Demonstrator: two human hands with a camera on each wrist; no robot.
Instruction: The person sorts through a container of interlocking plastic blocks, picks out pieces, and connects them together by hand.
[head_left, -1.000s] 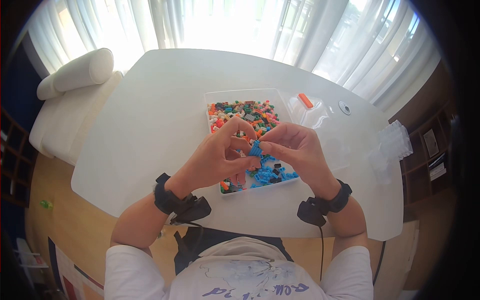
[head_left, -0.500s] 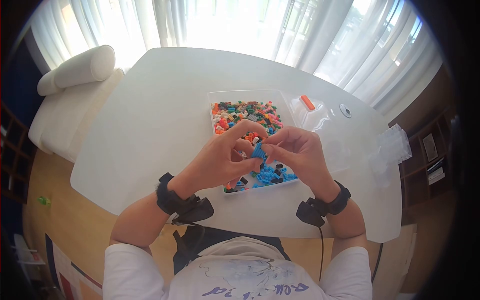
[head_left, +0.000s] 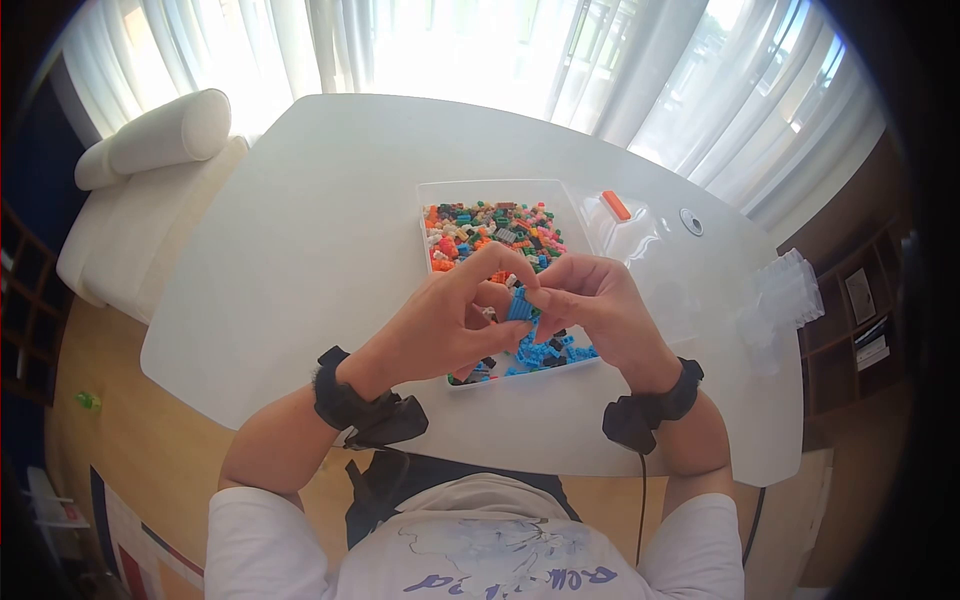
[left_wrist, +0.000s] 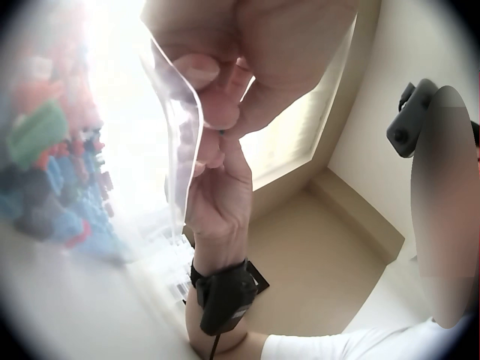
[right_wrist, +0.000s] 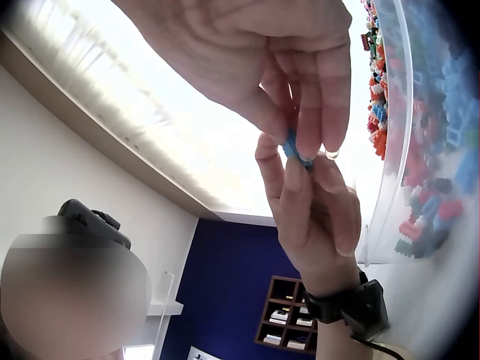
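Note:
Over the near part of a clear tray (head_left: pixel 498 184) full of small mixed-colour bricks, both hands meet on a small blue brick piece (head_left: pixel 519 306). My left hand (head_left: pixel 492 300) pinches it from the left between thumb and curled fingers. My right hand (head_left: pixel 548 297) pinches its top and right side with its fingertips. From the right wrist, the blue piece (right_wrist: pixel 295 154) shows squeezed between the right hand (right_wrist: pixel 304 142) above and the left hand (right_wrist: pixel 300 195) below. The left wrist view shows the left hand (left_wrist: pixel 217 75), the right hand (left_wrist: pixel 219 187) and the tray wall (left_wrist: pixel 182 127).
The tray's clear lid with an orange tab (head_left: pixel 615 205) lies to the right on the white table (head_left: pixel 300 230), beside a small round disc (head_left: pixel 690 221). Stacked clear containers (head_left: pixel 790 288) sit at the right edge. A white cushioned bench (head_left: pixel 150 150) stands to the left.
The right hand's fingers have closed in over the top of the blue piece, toward the left hand. Both hands stay above the tray's near part.

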